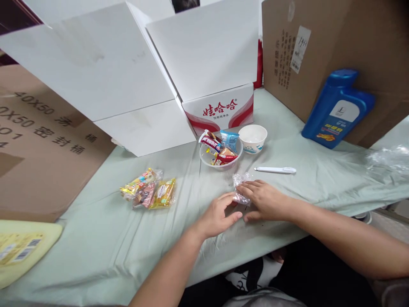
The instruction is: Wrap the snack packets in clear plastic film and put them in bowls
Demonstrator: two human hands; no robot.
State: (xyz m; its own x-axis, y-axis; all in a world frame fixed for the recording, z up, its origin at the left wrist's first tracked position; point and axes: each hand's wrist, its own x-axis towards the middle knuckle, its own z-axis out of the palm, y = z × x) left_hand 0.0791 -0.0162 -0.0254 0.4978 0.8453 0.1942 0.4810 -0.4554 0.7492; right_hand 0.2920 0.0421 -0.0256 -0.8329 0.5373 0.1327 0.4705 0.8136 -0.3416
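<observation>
My left hand point(219, 215) rests on the pale green tablecloth point(105, 243) with fingers curled, its fingertips touching a small clear plastic wrapper point(240, 181). My right hand point(265, 199) lies on top of the same wrapper, fingers stretched over it and pressing it to the cloth. Just beyond the hands stands a clear bowl point(221, 164) holding several wrapped snacks, with a white paper cup point(253, 137) beside it. A white pen point(275, 169) lies right of the bowl.
A pile of wrapped snacks point(149, 194) lies to the left. An open white carton point(220, 108) stands behind the bowl. Brown cardboard boxes point(41, 140) flank both sides. A blue jug point(338, 108) leans at the right, crumpled plastic point(388, 157) at the far right.
</observation>
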